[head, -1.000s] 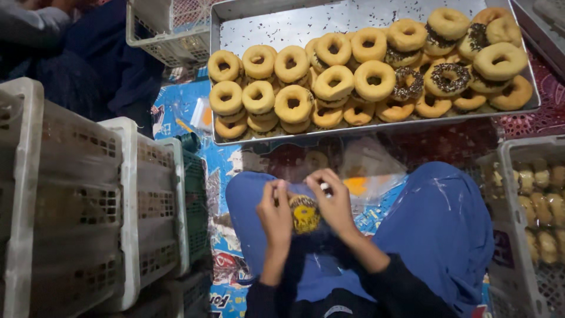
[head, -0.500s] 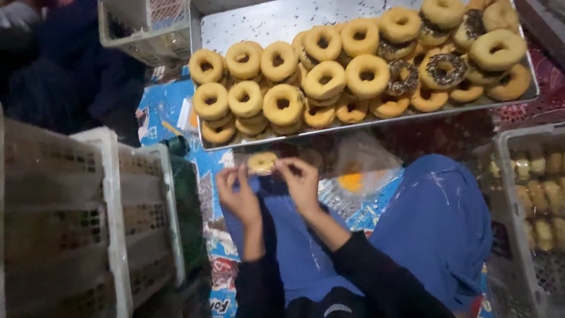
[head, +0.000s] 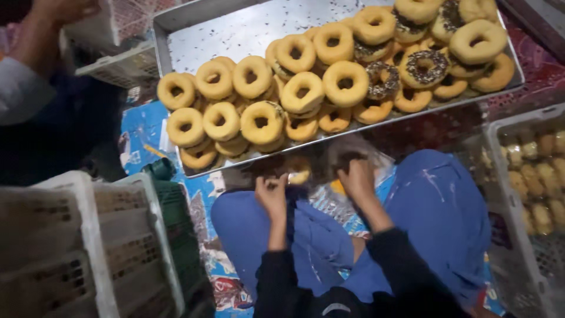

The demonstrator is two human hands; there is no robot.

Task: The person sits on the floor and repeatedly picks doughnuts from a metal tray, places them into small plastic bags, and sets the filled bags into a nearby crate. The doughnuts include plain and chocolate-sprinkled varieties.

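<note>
Both hands are up at the near edge of the tray [head: 194, 35], the long metal one that fills the top of the view. The left hand [head: 272, 195] is curled, fingers pinched around a donut in a clear bag [head: 299, 172] just below the tray's near rim. The right hand [head: 356, 176] is closed too, gripping the same crinkled plastic a little to the right; the blur hides exactly how the fingers sit. Both hands hover over the person's blue-clad lap [head: 438, 206], just this side of the tray.

On the tray, plain donuts [head: 301, 91] lie stacked in overlapping rows from its left end to its right, with a few chocolate-sprinkled donuts [head: 428, 65] toward the right end. The tray's far left corner is bare metal with crumbs.

Left of the tray, another person's sleeve [head: 23, 88] and hand [head: 62, 9] reach toward a white basket [head: 126, 62]. Below the tray's left end stand white crates [head: 88, 247] on edge. Right of the tray, a white crate with packed pastries [head: 532, 171] sits close beside the lap. A printed blue sheet [head: 141, 138] covers the floor under the tray's near-left corner.
</note>
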